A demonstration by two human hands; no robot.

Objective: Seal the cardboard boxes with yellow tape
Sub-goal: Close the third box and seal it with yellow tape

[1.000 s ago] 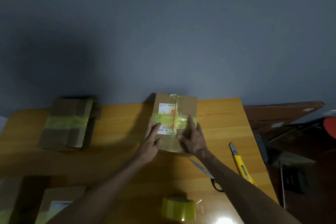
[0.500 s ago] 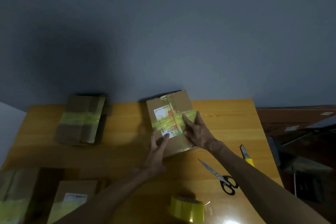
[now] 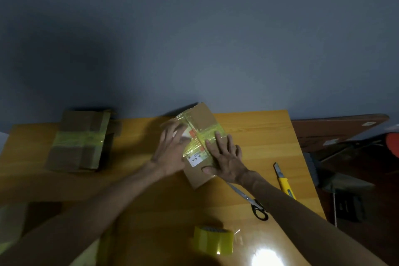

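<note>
Head view. Cardboard box (image 3: pixel 203 124) lies on the wooden tabletop (image 3: pixel 259 136), near its far edge at about 12 o'clock from the wearer, turned so its long axis runs from 11 o'clock to 5 o'clock. Yellow tape (image 3: pixel 212 130) crosses the lid in two strips, one along the seam and one across it; a white label (image 3: pixel 195 158) shows under the tape.

Left hand (image 3: pixel 172 151): flat, fingers spread, palm down on the box's left half, covering the top left of the lid. The grip is not closed on anything; it presses on the surface only. Some blur on the fingers.

Right hand (image 3: pixel 225 157): flat, fingers spread, palm down on the box's right half, fingertips reaching the cross strip, thumb on the near end of the lid. Also an open, pressing contact, nothing held.

The box sits directly under and between both hands.

Tape roll (image 3: pixel 213 239) stands on the tabletop at 6 o'clock from the box, well apart from both hands. Scissors (image 3: pixel 252 203) lie at 5 o'clock, partly under the right forearm. Yellow utility knife (image 3: pixel 284 181) lies at 4 o'clock. A second taped box (image 3: pixel 79 140) lies at 9 o'clock, well apart.
</note>
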